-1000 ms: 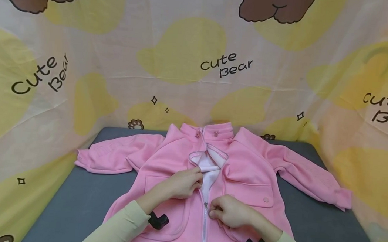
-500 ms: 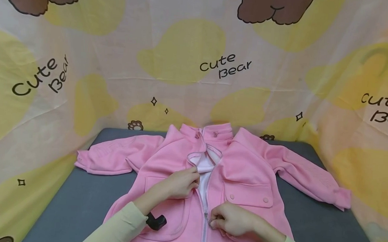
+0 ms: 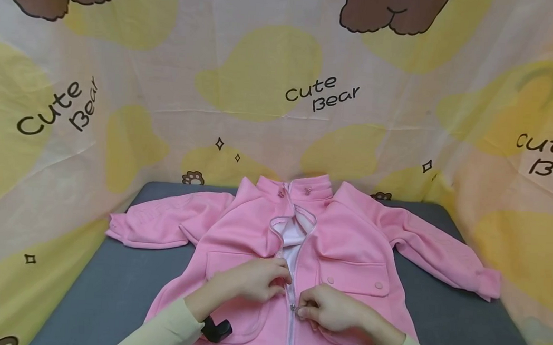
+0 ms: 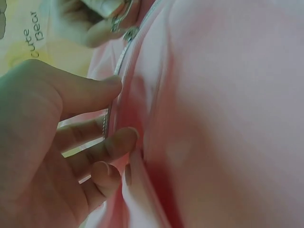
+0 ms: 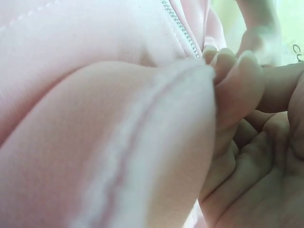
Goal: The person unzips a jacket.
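A pink jacket (image 3: 362,241) lies front up, its collar away from me and its white lining (image 3: 291,255) showing through the unzipped upper front. My right hand (image 3: 332,308) pinches the pull of the metal zipper slider (image 3: 293,307); the left wrist view shows that pull (image 4: 124,16) between its fingertips. Just above and left of the slider, my left hand (image 3: 260,279) is at the zipper edge. Its thumb and fingers are spread apart there, touching the fabric (image 4: 213,95) without a visible firm pinch. Pink cloth blocks part of the right wrist view, hiding the slider.
The jacket rests on a grey table (image 3: 108,283), both sleeves spread outward. Behind it hangs a yellow and pink curtain (image 3: 263,71) with bear prints. Two snap buttons sit on the right pocket flap (image 3: 353,276). Black wrist cameras (image 3: 216,330) are strapped on both arms.
My left hand has slid down the zipper edge from the opening and its fingers have loosened. My right hand went down with the slider, then stayed nearly still. The zipper is unzipped slightly lower.
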Available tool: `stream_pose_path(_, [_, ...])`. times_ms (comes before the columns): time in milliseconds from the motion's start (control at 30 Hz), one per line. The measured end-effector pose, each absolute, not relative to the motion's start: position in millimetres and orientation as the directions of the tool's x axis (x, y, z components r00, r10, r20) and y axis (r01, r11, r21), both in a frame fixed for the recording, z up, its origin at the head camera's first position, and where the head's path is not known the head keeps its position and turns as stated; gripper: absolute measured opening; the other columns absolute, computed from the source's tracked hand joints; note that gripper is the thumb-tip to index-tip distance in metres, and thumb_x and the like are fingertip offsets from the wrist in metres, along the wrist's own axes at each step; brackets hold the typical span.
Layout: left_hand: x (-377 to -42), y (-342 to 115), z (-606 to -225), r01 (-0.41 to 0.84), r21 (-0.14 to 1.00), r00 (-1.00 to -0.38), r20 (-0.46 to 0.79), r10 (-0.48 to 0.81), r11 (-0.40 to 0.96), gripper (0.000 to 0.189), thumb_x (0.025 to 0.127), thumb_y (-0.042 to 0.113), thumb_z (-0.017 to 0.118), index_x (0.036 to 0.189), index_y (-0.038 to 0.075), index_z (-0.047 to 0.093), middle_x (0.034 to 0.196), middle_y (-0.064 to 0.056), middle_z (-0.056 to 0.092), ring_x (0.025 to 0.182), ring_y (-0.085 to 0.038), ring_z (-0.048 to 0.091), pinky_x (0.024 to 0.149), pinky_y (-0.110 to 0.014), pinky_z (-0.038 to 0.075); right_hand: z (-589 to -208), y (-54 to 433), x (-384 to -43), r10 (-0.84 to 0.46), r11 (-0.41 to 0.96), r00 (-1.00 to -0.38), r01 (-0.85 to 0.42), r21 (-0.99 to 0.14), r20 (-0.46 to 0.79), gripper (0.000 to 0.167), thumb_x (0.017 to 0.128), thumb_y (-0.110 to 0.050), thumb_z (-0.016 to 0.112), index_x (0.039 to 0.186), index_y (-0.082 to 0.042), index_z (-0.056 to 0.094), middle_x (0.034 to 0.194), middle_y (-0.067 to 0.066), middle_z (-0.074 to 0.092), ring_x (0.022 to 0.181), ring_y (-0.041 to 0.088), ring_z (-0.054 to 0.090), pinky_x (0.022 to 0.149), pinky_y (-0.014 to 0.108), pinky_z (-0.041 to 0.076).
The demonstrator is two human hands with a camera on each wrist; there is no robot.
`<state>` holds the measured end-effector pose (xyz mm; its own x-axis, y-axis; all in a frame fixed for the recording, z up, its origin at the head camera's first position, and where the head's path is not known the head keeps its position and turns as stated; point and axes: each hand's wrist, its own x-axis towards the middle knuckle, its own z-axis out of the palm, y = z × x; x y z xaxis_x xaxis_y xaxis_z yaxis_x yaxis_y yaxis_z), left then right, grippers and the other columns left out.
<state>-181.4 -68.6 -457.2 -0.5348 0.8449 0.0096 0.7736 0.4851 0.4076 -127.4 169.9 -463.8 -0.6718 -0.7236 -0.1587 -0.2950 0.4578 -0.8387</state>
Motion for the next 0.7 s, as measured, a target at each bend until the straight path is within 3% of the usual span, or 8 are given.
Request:
stream_pose_path(200, [-174.1, -68.1, -462.4, 0.764, 0.453, -0.513, -0.005, 0.858, 0.460, 0.013, 0.094, 0.022, 0.073, 0.107, 0.019, 0.073, 0.093, 0.012, 0.057, 0.080, 0.001, 0.052, 0.076, -0.014, 0.043, -466.1, 170.7, -127.0, -0.718, 0.447, -0.678, -0.278, -0.850, -0.156, 0.020, 0.100, -0.016, 0.064, 0.082, -0.011, 0.068, 0.058, -0.007, 0.057, 0.049, -0.001, 0.052, 0.048, 0.018, 0.044])
stream_pose_path(333, [-171.7, -67.8, -467.4, 0.762, 0.441, -0.527, -0.003, 0.850, 0.474, 0.005, 0.095, 0.028, 0.072, 0.095, 0.024, 0.070, 0.087, 0.016, 0.053, 0.076, 0.004, 0.048, 0.073, -0.014, 0.042, -466.5, 171.3, -127.4, -0.733, 0.451, -0.667, -0.330, -0.830, -0.133, 0.019, 0.100, -0.017, 0.065, 0.082, -0.013, 0.069, 0.062, -0.013, 0.055, 0.053, -0.004, 0.051, 0.052, 0.017, 0.045])
stream_pose_path(467, [-172.1, -67.2, -470.5, 0.755, 0.426, -0.550, -0.001, 0.835, 0.498, 0.015, 0.095, 0.032, 0.071, 0.084, 0.026, 0.065, 0.082, 0.018, 0.050, 0.073, 0.003, 0.047, 0.071, -0.014, 0.042, -464.8, 171.1, -124.4, -0.735, 0.466, -0.661, -0.327, -0.822, -0.153, 0.020, 0.100, -0.018, 0.065, 0.081, -0.014, 0.068, 0.061, -0.015, 0.052, 0.054, -0.004, 0.050, 0.053, 0.018, 0.046])
stream_pose_path(700, [-175.1, -68.6, -472.6, 0.752, 0.441, -0.555, 0.024, 0.831, 0.490, 0.017, 0.094, 0.032, 0.072, 0.081, 0.026, 0.063, 0.081, 0.018, 0.049, 0.072, 0.003, 0.047, 0.071, -0.015, 0.042, -465.3, 171.1, -119.4, -0.727, 0.478, -0.661, -0.293, -0.828, -0.185, 0.022, 0.101, -0.018, 0.064, 0.080, -0.014, 0.066, 0.057, -0.014, 0.050, 0.049, -0.002, 0.049, 0.050, 0.017, 0.043])
